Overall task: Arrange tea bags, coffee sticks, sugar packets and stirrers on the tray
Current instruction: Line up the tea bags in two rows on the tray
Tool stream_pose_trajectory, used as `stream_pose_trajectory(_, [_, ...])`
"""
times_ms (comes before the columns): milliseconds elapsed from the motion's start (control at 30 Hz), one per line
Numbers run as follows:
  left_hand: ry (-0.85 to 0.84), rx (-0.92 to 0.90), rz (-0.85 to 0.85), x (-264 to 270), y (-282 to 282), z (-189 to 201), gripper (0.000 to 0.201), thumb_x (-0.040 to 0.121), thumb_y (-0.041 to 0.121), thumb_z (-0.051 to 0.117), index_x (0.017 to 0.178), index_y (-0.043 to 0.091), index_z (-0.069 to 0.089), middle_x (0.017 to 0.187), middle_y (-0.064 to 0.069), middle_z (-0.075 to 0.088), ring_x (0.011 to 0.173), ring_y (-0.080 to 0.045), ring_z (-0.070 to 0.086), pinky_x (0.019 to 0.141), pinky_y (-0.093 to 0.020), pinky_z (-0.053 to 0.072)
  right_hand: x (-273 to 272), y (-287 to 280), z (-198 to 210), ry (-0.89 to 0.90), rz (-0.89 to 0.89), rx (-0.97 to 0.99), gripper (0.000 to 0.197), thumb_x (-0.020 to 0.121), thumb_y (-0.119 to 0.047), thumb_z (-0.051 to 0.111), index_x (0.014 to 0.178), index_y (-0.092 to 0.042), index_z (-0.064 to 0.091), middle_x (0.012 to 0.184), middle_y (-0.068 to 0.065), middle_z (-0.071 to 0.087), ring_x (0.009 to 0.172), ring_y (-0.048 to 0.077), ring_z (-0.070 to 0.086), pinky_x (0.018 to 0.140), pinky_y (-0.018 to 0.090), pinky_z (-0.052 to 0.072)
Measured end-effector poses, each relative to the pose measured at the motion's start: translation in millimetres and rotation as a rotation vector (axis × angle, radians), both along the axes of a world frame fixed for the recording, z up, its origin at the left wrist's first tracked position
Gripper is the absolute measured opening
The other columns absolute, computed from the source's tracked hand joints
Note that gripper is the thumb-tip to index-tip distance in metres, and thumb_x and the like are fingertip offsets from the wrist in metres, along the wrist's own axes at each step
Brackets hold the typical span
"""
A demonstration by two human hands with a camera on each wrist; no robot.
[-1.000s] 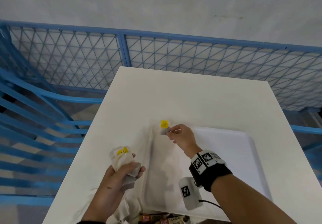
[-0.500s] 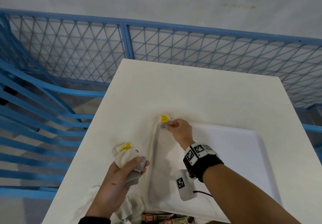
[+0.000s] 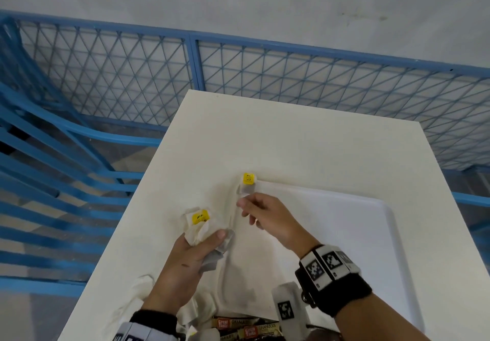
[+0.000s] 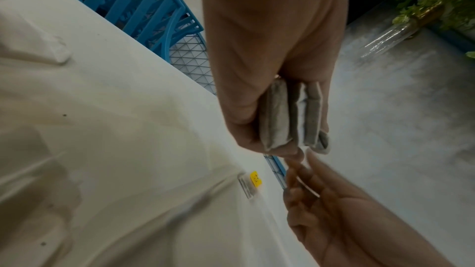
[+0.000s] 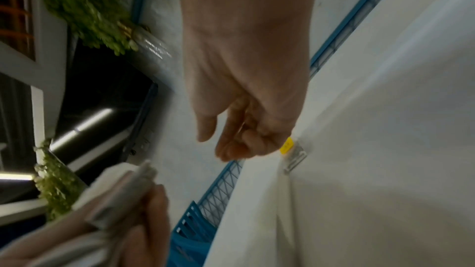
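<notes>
A white tray (image 3: 344, 234) lies on the white table (image 3: 265, 133). One tea bag with a yellow tag (image 3: 248, 183) rests at the tray's far left corner, also visible as the tea bag (image 4: 250, 184) and the tea bag (image 5: 293, 151) in the wrist views. My right hand (image 3: 245, 208) hovers just short of it, fingers loosely curled, holding nothing (image 5: 231, 143). My left hand (image 3: 209, 237) grips a bundle of tea bags (image 4: 290, 117) over the table left of the tray; one yellow tag (image 3: 200, 217) sticks up from it.
Coffee sticks (image 3: 246, 327) lie at the near edge of the table, partly cut off by the frame. Crumpled white wrapping (image 3: 143, 295) lies by my left wrist. A blue mesh railing (image 3: 265, 75) runs behind and left of the table.
My right hand has let go of the tea bag at the tray's far left corner and drawn back a little toward me. The left hand keeps its bundle.
</notes>
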State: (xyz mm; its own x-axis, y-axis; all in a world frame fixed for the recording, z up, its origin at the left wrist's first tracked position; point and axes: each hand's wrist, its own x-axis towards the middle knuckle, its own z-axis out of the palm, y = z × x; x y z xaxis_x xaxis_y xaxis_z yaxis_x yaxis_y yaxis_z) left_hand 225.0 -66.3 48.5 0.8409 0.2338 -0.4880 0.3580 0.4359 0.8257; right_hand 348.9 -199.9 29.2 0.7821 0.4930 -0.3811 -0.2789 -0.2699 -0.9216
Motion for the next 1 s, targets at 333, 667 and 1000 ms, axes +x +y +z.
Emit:
stream_pose_trajectory(333, [-0.091,0.001,-0.028,-1,-12,8,0.026,0.087,0.016,0.057,0.102,-0.005,0.062,0.07,0.0,0.068,0.064,-0.007,0.063,0.055,-0.015,0.047,-48,-20,16,0.153,0.104,0.2,0.007,0.084,-0.005,0.065,0.088,-0.01,0.062,0.078,0.004,0.063,0.064,0.012,0.057,0.061,0.022,0.048])
stream_pose_trajectory(667, [-0.027,-0.139,0.151,-7,-4,0,0.004,0.086,0.011,0.057,0.084,0.008,0.058,0.076,-0.008,0.06,0.064,-0.015,0.061,0.064,-0.025,0.05,-19,-30,-12,0.282,-0.323,0.309,0.008,0.087,0.007,0.055,0.088,0.006,0.063,0.088,0.018,0.066,0.072,0.017,0.067,0.073,0.019,0.056])
stream_pose_trajectory(1000, [0.037,-0.254,0.253,-10,7,-8,0.016,0.087,0.019,0.056,0.092,0.004,0.058,0.071,-0.011,0.057,0.065,-0.02,0.068,0.059,-0.026,0.058,46,-21,-42,0.076,-0.496,-0.166,0.008,0.079,-0.004,0.07,0.077,-0.005,0.062,0.064,0.006,0.061,0.054,0.014,0.056,0.045,0.014,0.046])
